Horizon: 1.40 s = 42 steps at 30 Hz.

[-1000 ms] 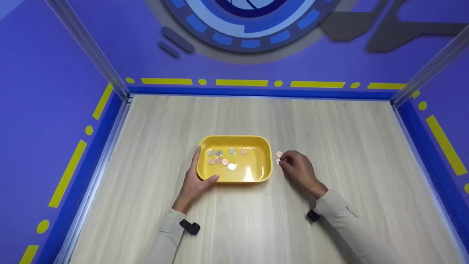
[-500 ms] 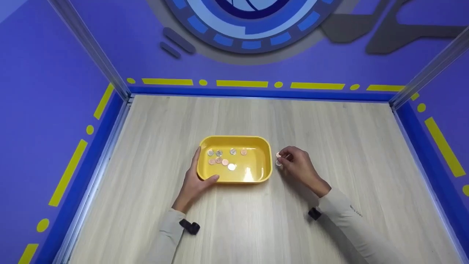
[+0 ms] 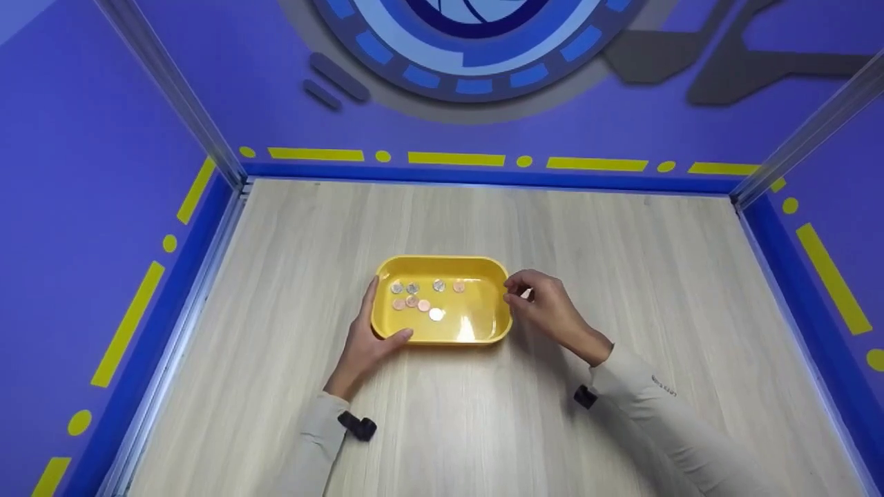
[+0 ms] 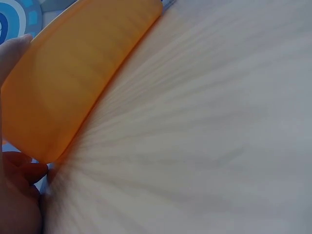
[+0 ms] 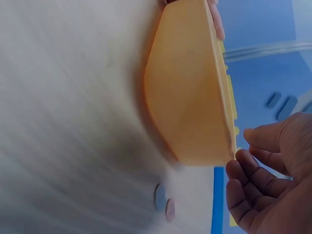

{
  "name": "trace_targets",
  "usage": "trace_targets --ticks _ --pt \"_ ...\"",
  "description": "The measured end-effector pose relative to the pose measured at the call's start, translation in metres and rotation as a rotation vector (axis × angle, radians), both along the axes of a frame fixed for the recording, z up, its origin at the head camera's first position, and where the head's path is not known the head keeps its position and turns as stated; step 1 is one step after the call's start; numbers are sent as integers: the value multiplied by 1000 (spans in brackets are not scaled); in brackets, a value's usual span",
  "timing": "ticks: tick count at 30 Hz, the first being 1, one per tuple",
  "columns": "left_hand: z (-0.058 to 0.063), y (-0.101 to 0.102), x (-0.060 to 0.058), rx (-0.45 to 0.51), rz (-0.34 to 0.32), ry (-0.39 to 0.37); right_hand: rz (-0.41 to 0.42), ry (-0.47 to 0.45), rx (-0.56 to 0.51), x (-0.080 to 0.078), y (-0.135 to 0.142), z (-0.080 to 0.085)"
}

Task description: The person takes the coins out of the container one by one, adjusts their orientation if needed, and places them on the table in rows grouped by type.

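Note:
A yellow plastic tray [image 3: 483,335] sits on the table with several copper and silver coins [image 3: 424,305] lying flat at its left. The left hand [image 3: 366,342] grips the tray's left end, thumb over the near rim and fingers along the left wall. At the tray's right rim, the right hand [image 3: 549,304] has its thumb and index fingertips slightly apart. I cannot tell whether a coin is between them. In the right wrist view, a silver coin [image 5: 160,197] and a copper coin [image 5: 169,209] lie on the tabletop beside the tray; the hand largely hides them in the head view.
The wood-grain table [image 3: 442,428] is enclosed by blue-purple panels [image 3: 476,138] with yellow markings at the back and both sides. Metal corner posts [image 3: 169,76] stand at the back left and back right. Black wrist cameras [image 3: 358,426] sit at the sleeves.
The right hand has moved left, from the coins beside the tray to its right rim, and its thumb and index tips are further apart. Left hand, tray and coins inside look unchanged.

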<state>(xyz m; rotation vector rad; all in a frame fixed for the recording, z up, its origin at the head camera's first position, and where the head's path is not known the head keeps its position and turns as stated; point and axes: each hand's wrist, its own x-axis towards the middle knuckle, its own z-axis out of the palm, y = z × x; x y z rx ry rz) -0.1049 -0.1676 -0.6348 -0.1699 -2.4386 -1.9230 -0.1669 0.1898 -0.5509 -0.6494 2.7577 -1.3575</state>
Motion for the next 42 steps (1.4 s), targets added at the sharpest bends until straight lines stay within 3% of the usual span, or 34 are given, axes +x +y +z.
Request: trace_targets --ticks 11,23,29,42 --pt "-1 0 -1 -18 3 -4 132 -2 16 -1 -24 6" --pt "-3 1 -2 18 6 9 187 -41 69 -5 -42 7" --pt "-2 2 -4 7 14 15 221 -75 113 -9 -52 2" --pt "-4 -1 -2 0 15 10 290 -41 233 -15 -75 -10"
